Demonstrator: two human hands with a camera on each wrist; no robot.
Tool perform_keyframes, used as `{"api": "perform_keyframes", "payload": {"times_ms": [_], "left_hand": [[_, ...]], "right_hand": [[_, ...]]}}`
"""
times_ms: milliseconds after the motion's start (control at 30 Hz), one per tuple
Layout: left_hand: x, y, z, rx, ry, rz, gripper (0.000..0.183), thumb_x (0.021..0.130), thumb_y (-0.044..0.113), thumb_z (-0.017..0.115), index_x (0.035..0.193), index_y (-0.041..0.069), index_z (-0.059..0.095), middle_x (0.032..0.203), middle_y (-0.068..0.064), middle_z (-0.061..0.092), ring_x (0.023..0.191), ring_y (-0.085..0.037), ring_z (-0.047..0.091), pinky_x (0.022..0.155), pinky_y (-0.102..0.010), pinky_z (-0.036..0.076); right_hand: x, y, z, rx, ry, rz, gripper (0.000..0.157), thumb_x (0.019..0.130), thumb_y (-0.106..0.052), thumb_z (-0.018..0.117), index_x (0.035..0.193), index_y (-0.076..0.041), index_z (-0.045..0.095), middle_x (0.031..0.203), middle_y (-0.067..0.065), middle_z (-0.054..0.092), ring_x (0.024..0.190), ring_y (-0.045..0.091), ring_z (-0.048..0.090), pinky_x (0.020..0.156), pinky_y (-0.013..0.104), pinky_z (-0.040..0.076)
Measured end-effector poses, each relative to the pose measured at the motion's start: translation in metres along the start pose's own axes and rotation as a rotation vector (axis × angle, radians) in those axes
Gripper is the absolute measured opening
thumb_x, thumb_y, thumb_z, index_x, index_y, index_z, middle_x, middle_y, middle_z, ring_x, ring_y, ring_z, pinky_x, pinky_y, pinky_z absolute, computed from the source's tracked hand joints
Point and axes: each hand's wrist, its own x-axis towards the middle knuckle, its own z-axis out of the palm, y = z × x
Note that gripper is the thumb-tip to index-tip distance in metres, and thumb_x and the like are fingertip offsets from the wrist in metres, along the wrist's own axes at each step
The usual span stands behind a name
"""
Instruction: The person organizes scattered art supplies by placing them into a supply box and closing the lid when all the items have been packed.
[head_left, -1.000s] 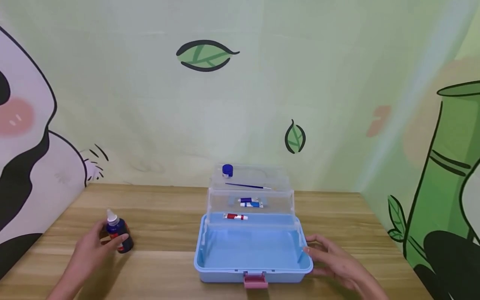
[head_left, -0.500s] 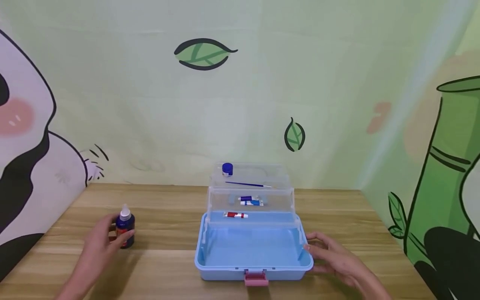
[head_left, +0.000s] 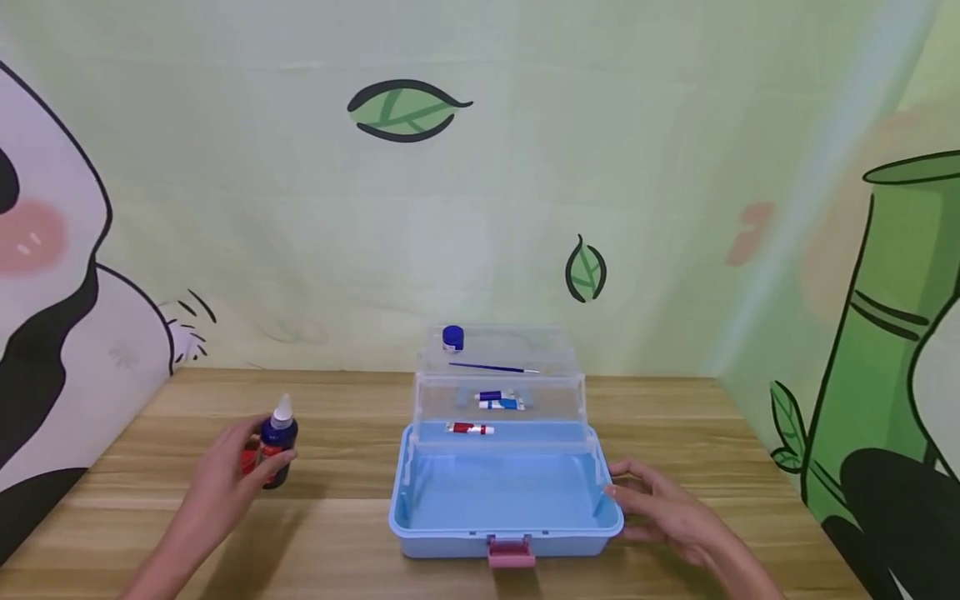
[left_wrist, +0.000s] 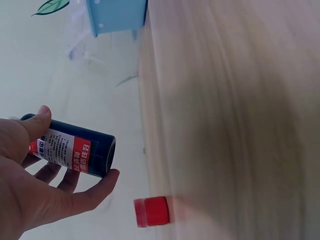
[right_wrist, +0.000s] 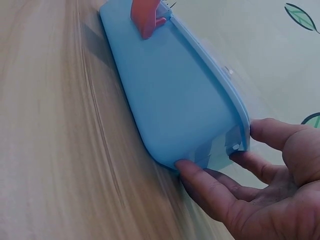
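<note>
My left hand [head_left: 225, 479] holds a dark blue bottle [head_left: 277, 450] with a white pointed nozzle, thumb on one side and fingers on the other. In the left wrist view the bottle's red and white label [left_wrist: 62, 150] shows between thumb and fingers, and its base is in the air. My right hand [head_left: 667, 508] grips the right end of a light blue storage box [head_left: 510, 546], its thumb at the rim and fingers against the outer wall. The box stands open, with clear trays [head_left: 498, 437] raised at its back and a pink latch [head_left: 512, 553] in front.
A red-lidded jar [left_wrist: 151, 211] stands on the wooden table [head_left: 337, 542] behind my left hand. The trays carry a red-labelled paint tube [head_left: 471, 428], two blue paint tubes, a paintbrush [head_left: 491, 367] and a blue jar [head_left: 453, 338]. A painted wall closes off the back.
My left hand has carried the bottle to the right and a little farther back, toward the box. A red thing now shows behind that hand. My right hand keeps its place on the box.
</note>
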Motion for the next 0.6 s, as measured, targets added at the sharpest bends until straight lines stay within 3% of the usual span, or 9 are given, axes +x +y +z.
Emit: {"api": "perform_keyframes", "payload": {"times_ms": [133, 300, 433, 600], "left_hand": [[0.004, 0.008, 0.002, 0.010, -0.016, 0.023, 0.051, 0.088, 0.015, 0.080, 0.129, -0.006, 0.058, 0.115, -0.025, 0.062, 0.099, -0.037, 0.063, 0.070, -0.037, 0.054], [0.007, 0.024, 0.009, -0.006, -0.037, 0.079, 0.048, 0.084, 0.011, 0.083, 0.124, -0.003, 0.061, 0.110, -0.018, 0.064, 0.094, -0.030, 0.064, 0.063, -0.028, 0.049], [0.009, 0.042, 0.013, -0.054, -0.094, 0.086, 0.048, 0.084, 0.013, 0.084, 0.126, 0.000, 0.063, 0.114, -0.015, 0.063, 0.096, -0.027, 0.063, 0.065, -0.028, 0.051], [0.015, 0.066, 0.021, -0.054, -0.142, 0.177, 0.046, 0.082, 0.010, 0.085, 0.124, 0.006, 0.066, 0.117, -0.010, 0.065, 0.104, -0.028, 0.066, 0.082, -0.044, 0.058]], "right_hand": [[0.000, 0.002, 0.000, 0.006, -0.007, -0.011, 0.041, 0.103, -0.017, 0.060, 0.132, 0.006, 0.043, 0.130, 0.021, 0.055, 0.111, 0.029, 0.065, 0.091, 0.050, 0.057], [0.000, 0.003, 0.000, 0.012, -0.004, -0.001, 0.041, 0.103, -0.017, 0.060, 0.133, 0.006, 0.043, 0.133, 0.024, 0.053, 0.113, 0.030, 0.064, 0.091, 0.050, 0.057], [0.001, 0.001, -0.001, 0.019, -0.003, 0.018, 0.041, 0.103, -0.018, 0.061, 0.133, 0.004, 0.044, 0.134, 0.023, 0.053, 0.113, 0.030, 0.064, 0.092, 0.049, 0.056], [0.002, -0.001, -0.002, 0.030, -0.008, 0.045, 0.042, 0.103, -0.020, 0.061, 0.134, 0.003, 0.045, 0.133, 0.020, 0.053, 0.113, 0.029, 0.065, 0.093, 0.049, 0.056]]}}
